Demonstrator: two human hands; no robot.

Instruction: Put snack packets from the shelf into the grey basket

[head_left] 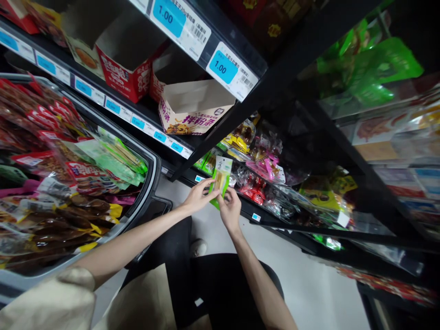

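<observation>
A small green and white snack packet (pixel 222 170) with a clear window is held between my two hands, in front of the low shelf. My left hand (pixel 200 196) grips its left side with thumb and fingers. My right hand (pixel 229 207) pinches the lower right edge, fingers curled. Just behind the packet lie green packets (pixel 207 163) and red-wrapped packets (pixel 253 191) on the bottom shelf. Part of the packet's face is covered by my fingers.
To the left stands a grey basket (pixel 156 169) heaped with snack packets. Above it runs a shelf with price tags and open cardboard boxes, one a noodle-print box (pixel 197 112). Dark shelf frames and hanging green bags (pixel 374 68) rise on the right. Pale floor (pixel 309 284) lies below.
</observation>
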